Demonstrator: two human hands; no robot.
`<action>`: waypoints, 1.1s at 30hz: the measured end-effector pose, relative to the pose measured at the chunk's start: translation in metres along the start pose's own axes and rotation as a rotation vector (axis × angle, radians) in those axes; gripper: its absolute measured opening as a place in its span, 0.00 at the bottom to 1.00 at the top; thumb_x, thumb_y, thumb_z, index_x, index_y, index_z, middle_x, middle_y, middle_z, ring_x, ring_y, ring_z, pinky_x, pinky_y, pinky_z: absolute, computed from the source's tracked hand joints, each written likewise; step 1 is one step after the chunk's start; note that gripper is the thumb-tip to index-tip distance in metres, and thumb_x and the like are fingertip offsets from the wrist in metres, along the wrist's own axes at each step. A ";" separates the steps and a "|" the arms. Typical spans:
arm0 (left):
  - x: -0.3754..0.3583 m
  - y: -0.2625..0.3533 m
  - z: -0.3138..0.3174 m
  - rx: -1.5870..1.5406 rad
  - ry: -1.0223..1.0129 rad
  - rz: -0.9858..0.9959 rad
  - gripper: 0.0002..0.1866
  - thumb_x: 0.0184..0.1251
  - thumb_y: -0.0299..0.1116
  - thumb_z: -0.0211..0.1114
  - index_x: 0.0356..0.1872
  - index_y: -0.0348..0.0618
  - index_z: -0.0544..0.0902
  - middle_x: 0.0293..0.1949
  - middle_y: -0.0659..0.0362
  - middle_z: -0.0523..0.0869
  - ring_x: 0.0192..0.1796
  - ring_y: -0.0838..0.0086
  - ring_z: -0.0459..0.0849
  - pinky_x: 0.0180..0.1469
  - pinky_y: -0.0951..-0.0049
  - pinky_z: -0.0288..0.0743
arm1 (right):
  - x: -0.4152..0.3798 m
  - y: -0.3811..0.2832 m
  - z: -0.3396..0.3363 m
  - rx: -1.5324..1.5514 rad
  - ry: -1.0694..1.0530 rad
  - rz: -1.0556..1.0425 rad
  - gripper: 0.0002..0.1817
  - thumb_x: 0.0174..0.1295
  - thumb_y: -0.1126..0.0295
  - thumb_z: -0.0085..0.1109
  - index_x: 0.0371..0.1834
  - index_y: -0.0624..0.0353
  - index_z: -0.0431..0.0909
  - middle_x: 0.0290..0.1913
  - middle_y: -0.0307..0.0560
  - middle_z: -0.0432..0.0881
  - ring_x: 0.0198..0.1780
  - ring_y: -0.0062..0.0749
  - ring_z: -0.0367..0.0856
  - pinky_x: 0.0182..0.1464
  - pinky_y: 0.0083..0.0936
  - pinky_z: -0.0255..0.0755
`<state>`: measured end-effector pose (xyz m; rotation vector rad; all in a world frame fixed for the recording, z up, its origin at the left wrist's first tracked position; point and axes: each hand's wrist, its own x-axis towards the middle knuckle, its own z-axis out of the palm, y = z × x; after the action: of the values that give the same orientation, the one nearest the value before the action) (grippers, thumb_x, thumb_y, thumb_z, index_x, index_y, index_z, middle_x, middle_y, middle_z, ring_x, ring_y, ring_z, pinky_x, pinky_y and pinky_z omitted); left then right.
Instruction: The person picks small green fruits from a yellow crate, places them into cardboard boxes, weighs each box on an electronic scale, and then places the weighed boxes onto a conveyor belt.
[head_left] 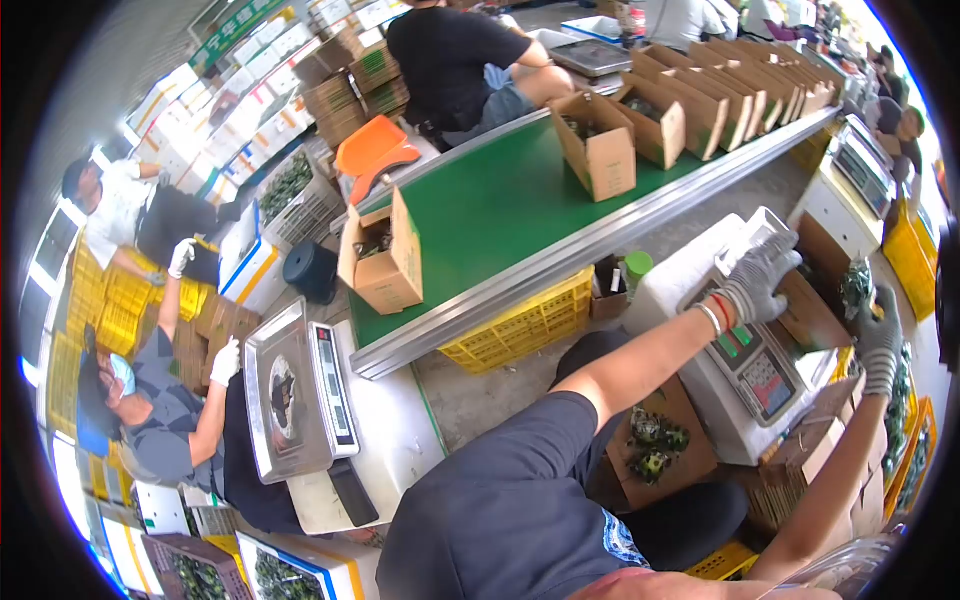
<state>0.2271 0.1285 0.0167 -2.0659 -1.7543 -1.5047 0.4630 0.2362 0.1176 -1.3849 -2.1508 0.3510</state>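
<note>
My left hand (757,280), in a grey knit glove, is at the edge of an open cardboard box (812,315) on the digital scale (765,385); its fingers appear closed on the box, though partly hidden. My right hand (878,332), gloved alike, is raised beyond the box with fingers closed around a small dark-green bundle (857,287), whose kind I cannot make out. Below my left forearm, another open cardboard box (690,425) holds several dark-green clumps (655,445). The scale stands on a white foam box (665,290).
A green conveyor belt (480,190) with a metal rail carries open cardboard boxes (598,150). Flattened cartons (800,455) are stacked by my right arm. A yellow crate (525,325) sits under the belt. Another scale (300,395) stands at left, beside a seated co-worker (165,430).
</note>
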 end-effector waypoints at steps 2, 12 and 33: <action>0.002 -0.007 0.002 -0.030 -0.003 0.010 0.31 0.44 0.34 0.67 0.56 0.43 0.74 0.67 0.47 0.63 0.67 0.54 0.64 0.66 0.57 0.61 | 0.012 0.045 0.006 -0.194 0.170 -0.366 0.19 0.59 0.66 0.60 0.54 0.51 0.74 0.37 0.46 0.81 0.32 0.28 0.79 0.34 0.25 0.73; -0.003 0.008 -0.026 -0.041 0.131 -0.016 0.33 0.44 0.33 0.62 0.59 0.39 0.72 0.60 0.44 0.72 0.64 0.53 0.69 0.67 0.60 0.61 | -0.204 0.018 0.096 1.117 0.125 0.194 0.19 0.64 0.67 0.52 0.58 0.57 0.70 0.47 0.47 0.80 0.37 0.26 0.78 0.36 0.24 0.76; -0.006 -0.045 -0.034 -0.362 0.212 -0.203 0.19 0.57 0.24 0.64 0.51 0.33 0.77 0.45 0.54 0.84 0.46 0.73 0.82 0.53 0.75 0.74 | -0.236 0.060 0.150 1.873 0.251 0.950 0.20 0.54 0.70 0.65 0.48 0.62 0.71 0.46 0.51 0.75 0.44 0.41 0.79 0.38 0.32 0.83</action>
<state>0.1719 0.1201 0.0072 -1.8136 -1.7607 -2.1509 0.4960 0.0617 -0.1069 -0.8629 -0.1462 1.7323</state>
